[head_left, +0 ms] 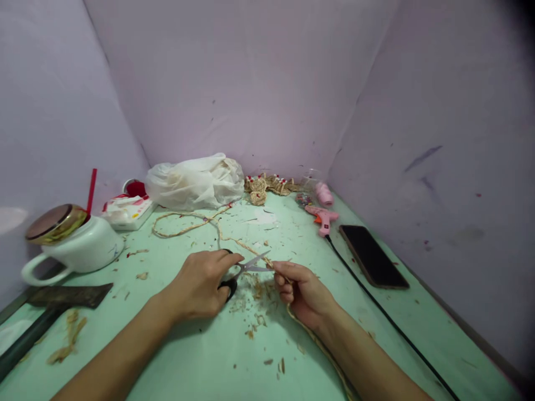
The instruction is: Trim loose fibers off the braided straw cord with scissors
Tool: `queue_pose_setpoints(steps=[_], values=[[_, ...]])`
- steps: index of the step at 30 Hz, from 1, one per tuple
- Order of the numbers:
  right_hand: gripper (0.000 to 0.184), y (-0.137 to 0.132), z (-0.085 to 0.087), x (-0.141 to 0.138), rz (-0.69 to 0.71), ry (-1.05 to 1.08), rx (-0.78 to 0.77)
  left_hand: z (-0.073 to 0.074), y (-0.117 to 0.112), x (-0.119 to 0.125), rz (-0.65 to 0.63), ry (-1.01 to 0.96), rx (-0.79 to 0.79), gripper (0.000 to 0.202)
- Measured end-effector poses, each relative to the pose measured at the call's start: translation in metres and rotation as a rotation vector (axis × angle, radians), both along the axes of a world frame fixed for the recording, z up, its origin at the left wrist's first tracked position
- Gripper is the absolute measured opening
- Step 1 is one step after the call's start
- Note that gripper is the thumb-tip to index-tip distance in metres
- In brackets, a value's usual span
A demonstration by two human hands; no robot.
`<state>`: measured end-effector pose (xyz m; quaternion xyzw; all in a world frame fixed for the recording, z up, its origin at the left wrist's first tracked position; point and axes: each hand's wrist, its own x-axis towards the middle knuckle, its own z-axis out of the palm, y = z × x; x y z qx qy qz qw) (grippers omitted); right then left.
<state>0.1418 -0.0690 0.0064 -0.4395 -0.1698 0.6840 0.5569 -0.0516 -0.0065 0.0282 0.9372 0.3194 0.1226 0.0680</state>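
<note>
My left hand point(204, 284) is closed round the black handles of a pair of scissors point(241, 268). The blades are spread apart and point right, toward my other hand. Between thumb and fingers, my right hand point(304, 291) pinches a straw-coloured braided cord point(244, 245) just beside the blade tips. From there the cord runs back to a loop on the table, and its other part hangs down along my right forearm. Whether the blades touch the cord I cannot tell. Dry fibre scraps point(261, 287) lie under the scissors.
A white mug point(90, 245) and a hammer-like tool point(71, 296) are at left. Behind stand a white plastic bag point(196, 181) and woven straw pieces point(258, 192). At right lie a pink glue gun point(324, 219), its black cable point(368, 295) and a phone point(373, 256). Walls enclose the table.
</note>
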Motion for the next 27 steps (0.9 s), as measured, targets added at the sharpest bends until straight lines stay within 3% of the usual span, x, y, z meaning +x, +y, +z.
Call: queue_pose_setpoints(steps=[14, 27], values=[[0.012, -0.0039, 0.002, -0.0028, 0.08, -0.059, 0.014, -0.005, -0.0063, 0.0052, -0.048, 0.106, 0.081, 0.057], [0.011, -0.0045, 0.0026, -0.0033, 0.1, -0.082, 0.025, -0.0013, -0.0086, 0.0069, -0.077, 0.023, -0.18, 0.051]])
